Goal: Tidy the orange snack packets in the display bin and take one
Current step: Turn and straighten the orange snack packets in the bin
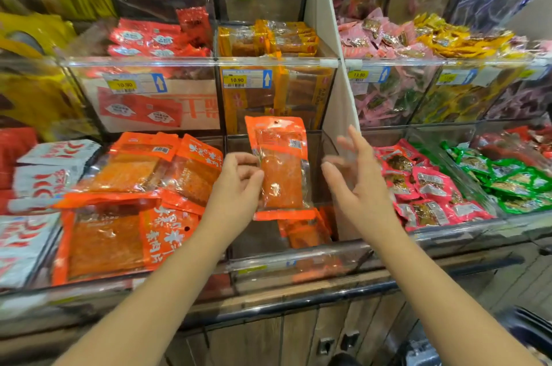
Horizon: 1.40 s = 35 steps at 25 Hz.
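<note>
My left hand (236,186) pinches the left edge of an orange snack packet (282,168) and holds it upright above the middle clear display bin (298,258). A few more orange packets (304,231) lie low in that bin, partly hidden behind the held one. My right hand (355,177) hovers just right of the packet with fingers spread and straight, touching nothing; it is blurred. The bin to the left holds several larger orange packets (125,207) in a loose pile.
Pink packets (430,192) and green packets (507,183) fill the bins on the right, white-and-red ones (35,183) the far left. A second tier of clear bins with price tags (236,80) rises behind. A white divider (325,36) stands upright. A wooden cabinet (268,335) is below.
</note>
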Motion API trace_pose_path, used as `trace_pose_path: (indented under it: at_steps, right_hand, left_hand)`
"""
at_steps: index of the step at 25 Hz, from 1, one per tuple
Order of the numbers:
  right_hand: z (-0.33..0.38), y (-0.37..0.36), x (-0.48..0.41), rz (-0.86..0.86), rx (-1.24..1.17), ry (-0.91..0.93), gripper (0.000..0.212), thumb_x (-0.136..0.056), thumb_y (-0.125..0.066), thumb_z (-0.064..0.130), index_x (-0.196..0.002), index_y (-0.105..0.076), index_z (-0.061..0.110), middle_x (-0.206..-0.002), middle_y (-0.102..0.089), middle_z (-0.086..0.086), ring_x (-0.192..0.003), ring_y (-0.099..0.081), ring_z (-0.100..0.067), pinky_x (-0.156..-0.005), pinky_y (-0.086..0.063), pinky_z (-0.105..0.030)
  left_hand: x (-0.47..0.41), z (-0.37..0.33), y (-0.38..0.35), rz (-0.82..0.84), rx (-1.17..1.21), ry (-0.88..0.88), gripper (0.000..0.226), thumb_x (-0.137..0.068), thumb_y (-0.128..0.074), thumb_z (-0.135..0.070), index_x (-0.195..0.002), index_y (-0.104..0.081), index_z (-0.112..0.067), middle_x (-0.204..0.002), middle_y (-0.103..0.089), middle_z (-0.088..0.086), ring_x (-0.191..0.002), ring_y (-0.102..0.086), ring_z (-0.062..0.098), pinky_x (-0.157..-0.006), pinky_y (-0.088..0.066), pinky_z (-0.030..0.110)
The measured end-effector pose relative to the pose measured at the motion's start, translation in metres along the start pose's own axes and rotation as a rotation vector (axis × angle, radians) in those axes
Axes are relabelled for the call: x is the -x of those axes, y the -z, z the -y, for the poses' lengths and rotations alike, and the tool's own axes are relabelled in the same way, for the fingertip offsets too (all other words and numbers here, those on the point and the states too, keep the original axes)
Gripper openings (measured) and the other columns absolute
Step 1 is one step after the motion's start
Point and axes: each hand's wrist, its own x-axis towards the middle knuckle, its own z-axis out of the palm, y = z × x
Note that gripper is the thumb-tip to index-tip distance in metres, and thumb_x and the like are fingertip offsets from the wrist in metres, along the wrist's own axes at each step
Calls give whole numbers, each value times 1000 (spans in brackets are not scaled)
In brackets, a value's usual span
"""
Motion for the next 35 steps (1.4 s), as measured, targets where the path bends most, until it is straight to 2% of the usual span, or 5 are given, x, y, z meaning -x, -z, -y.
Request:
trace_pose_path:
  at_steps: [3, 12, 24, 28, 35]
  right_hand:
    - [13, -24, 2, 136, -316, -274, 59, -89, -74, 44, -140, -51, 27, -121, -68, 6, -105, -68, -9, -86, -57, -29]
    - [11, -20, 12, 173, -434, -273, 8, -92, -71, 15, -100, -72, 15, -82, -71, 3, -79, -68, -13, -74, -55, -24]
    - [16, -17, 13, 219, -481, -277, 25, -89, -68, 28, -113, -71, 27, -95, -76, -2, -94, -73, -17, -81, -60, -29]
    - [15, -22, 13, 71, -479, -279, 19, -95, -65, 19, -114, -67, 22, -96, -78, 1, -94, -74, -12, -74, -59, -25]
    - [17, -20, 17, 279, -376, -188, 32, -100, -52, 33, -125, -71, 27, -115, -76, 9, -109, -70, -10, -82, -61, -29]
  left_hand:
    - [11, 4, 6, 38, 87, 12, 19, -103, -57, -15, -115, -54, -30, -106, -73, -3, -90, -71, 7, -72, -54, 24]
    - [18, 7, 8, 93, 159, -29, 17, -103, -53, -13, -114, -60, -24, -103, -74, -9, -98, -71, 8, -85, -59, 30]
    - [19, 8, 6, 54, 200, -12, 19, -98, -63, -18, -114, -59, -27, -105, -74, -5, -97, -72, 11, -83, -61, 33]
    - [13, 20, 5, -89, -275, -265, 38, -92, -72, -26, -124, -54, -36, -122, -52, -20, -118, -53, -5, -96, -49, 17]
    - [17, 15, 4, 269, -399, -163, 61, -86, -42, -82, -140, -42, -53, -118, -64, -33, -111, -59, -11, -96, -51, 28]
